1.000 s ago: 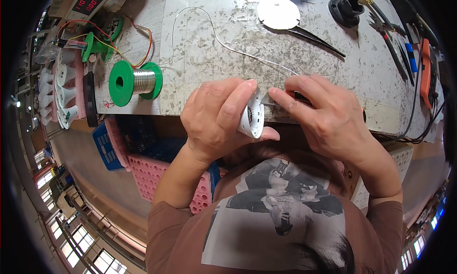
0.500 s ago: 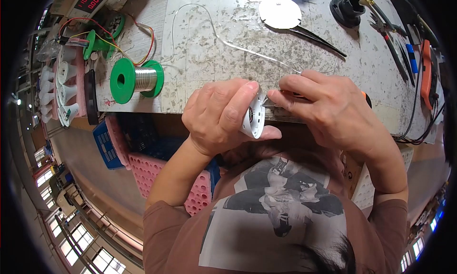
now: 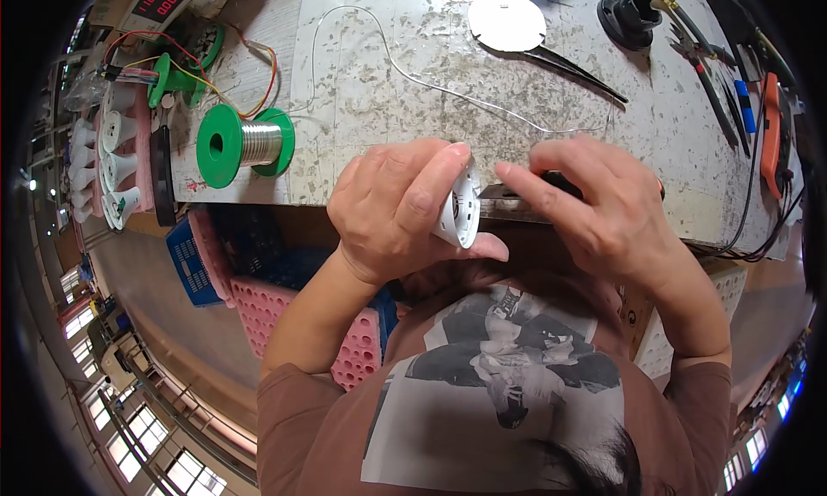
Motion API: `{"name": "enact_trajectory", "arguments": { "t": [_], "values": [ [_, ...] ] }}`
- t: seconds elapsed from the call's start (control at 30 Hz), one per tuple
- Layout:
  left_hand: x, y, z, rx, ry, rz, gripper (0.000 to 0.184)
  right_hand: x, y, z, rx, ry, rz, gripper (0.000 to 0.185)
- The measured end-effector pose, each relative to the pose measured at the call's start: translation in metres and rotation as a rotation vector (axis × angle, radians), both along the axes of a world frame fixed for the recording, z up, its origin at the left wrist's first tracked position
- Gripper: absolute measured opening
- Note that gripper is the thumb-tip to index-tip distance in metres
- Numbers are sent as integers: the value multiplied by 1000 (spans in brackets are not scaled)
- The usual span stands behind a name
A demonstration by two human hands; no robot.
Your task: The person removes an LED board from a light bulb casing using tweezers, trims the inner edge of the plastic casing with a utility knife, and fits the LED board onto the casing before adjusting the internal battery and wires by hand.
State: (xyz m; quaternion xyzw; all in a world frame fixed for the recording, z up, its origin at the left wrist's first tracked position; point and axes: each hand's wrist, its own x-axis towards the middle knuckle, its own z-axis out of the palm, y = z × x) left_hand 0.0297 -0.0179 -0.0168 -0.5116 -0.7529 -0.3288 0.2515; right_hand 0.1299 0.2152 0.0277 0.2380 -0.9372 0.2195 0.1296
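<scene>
In my left hand [image 3: 388, 203] is a white cup-shaped lamp housing [image 3: 466, 210], tilted with its slotted open rim facing right. My fingers wrap its outside and the thumb sticks out below it. Right of the rim is my right hand [image 3: 594, 186], its thumb and forefinger apart with nothing visible between their tips. A dark tool [image 3: 562, 184] shows behind those fingers at the bench edge, with an orange bit beyond the hand; whether the other fingers touch it is hidden. A thin strand of solder wire [image 3: 465, 95] curves across the bench above both hands.
A green solder spool [image 3: 221, 147] stands at the left. White lamp housings [image 3: 121, 168] sit in pink foam beyond it. A white disc [image 3: 506, 22], black tweezers [image 3: 577, 74], a black stand [image 3: 627, 20], pliers [image 3: 698, 61] and an orange meter [image 3: 771, 134] lie farther off.
My right thumb and forefinger have parted from their pinch near the rim and drawn slightly right. My left hand still holds the housing in nearly the same place.
</scene>
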Motion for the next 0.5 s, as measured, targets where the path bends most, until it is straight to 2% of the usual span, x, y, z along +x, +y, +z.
{"name": "enact_trajectory", "arguments": {
  "t": [0.13,0.2,0.27,0.3,0.5],
  "values": [
    [0,-2,2,-90,39,8,96,11,-4,7,32,2,-45,34],
    [2,0,-1,-13,-16,27,84,15,-8,8,26,28,-27,34],
    [3,0,-3,-2,-14,28,83,18,-14,7,-2,53,-59,41],
    [3,0,-4,7,-14,30,82,19,-15,2,0,100,-57,29],
    [5,-1,-4,11,-1,40,78,21,-22,-4,23,113,-50,29]
  ]
}}
